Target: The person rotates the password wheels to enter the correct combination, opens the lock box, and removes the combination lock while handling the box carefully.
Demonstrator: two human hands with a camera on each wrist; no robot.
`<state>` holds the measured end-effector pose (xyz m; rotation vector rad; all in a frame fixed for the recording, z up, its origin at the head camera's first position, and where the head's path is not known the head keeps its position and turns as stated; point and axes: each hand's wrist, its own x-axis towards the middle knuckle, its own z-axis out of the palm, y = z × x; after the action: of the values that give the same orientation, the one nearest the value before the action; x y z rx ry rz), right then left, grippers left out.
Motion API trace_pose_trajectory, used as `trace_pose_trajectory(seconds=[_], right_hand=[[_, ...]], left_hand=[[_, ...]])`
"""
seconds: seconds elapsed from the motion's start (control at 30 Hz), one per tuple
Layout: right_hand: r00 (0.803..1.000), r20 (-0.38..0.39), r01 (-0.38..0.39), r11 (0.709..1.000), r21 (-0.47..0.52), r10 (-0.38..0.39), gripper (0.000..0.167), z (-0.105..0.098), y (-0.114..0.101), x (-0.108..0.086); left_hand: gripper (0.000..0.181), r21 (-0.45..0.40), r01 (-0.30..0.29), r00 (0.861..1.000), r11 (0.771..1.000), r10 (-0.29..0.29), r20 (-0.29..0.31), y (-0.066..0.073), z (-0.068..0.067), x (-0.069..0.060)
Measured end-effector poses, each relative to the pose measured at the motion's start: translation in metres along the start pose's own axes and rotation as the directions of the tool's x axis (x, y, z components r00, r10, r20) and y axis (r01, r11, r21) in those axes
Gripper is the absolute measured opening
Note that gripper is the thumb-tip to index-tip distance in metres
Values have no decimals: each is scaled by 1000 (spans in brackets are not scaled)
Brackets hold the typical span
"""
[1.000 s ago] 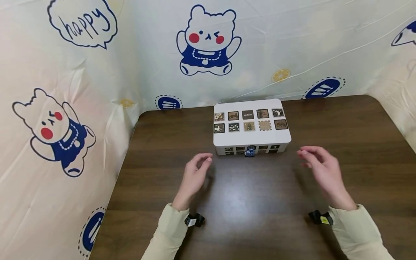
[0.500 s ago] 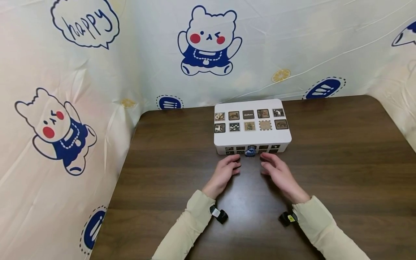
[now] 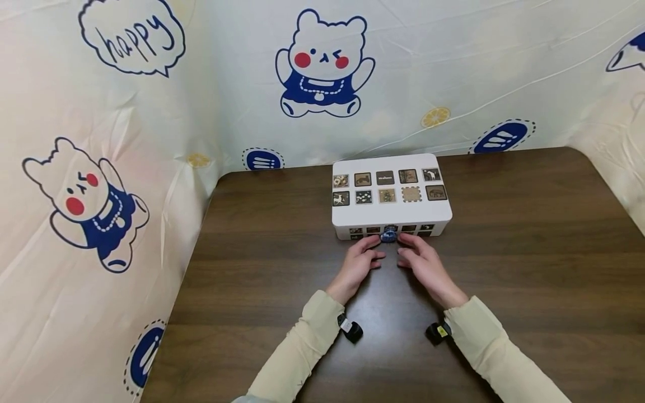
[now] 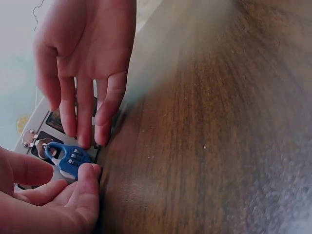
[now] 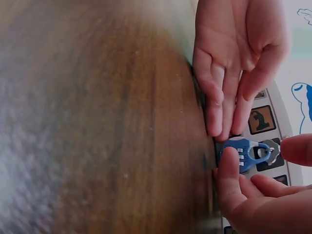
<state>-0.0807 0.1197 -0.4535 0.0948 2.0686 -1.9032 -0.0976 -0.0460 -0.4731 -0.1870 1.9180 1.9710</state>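
Note:
A blue combination padlock [image 3: 388, 234] with small pale number dials hangs from the metal clasp [image 5: 276, 152] on the front of a white lidded box [image 3: 390, 215]. In the head view my left hand [image 3: 355, 267] is just left of the padlock, and my right hand [image 3: 429, 267] just right of it. Loosely bent fingers of both hands reach to its sides. The left wrist view shows the padlock [image 4: 73, 160] between the two hands' fingertips, its shackle through the clasp. Whether any fingertip presses on it is hard to tell.
The box stands at the back of a dark wooden table [image 3: 262, 268], lid closed, with small picture squares printed on top and front. A pale curtain [image 3: 237, 67] with cartoon bears hangs behind and at the left. Black wrist cameras [image 3: 353, 330] sit below the sleeves.
Both hands have moved inward from either side of the box to the padlock, closing the wide gap between them. Box and padlock look unmoved.

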Motion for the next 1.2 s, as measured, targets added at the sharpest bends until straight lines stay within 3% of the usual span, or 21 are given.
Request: trace_pose_trajectory(seconds=[0.33, 0.63, 0.97, 1.2], right_hand=[[999, -37, 11, 1000, 19, -10, 47, 3, 3, 2], [1000, -26, 4, 998, 70, -2, 43, 4, 4, 2], [999, -30, -25, 992, 122, 29, 37, 3, 4, 1], [998, -38, -43, 991, 130, 48, 37, 5, 6, 3]], left_hand=[[43, 14, -11, 999, 1000, 11, -35, 1, 4, 3], [28, 36, -21, 999, 999, 22, -40, 1, 8, 8], [26, -43, 12, 1000, 999, -13, -28, 0, 9, 8], [26, -32, 17, 999, 999, -18, -37, 2, 13, 7]])
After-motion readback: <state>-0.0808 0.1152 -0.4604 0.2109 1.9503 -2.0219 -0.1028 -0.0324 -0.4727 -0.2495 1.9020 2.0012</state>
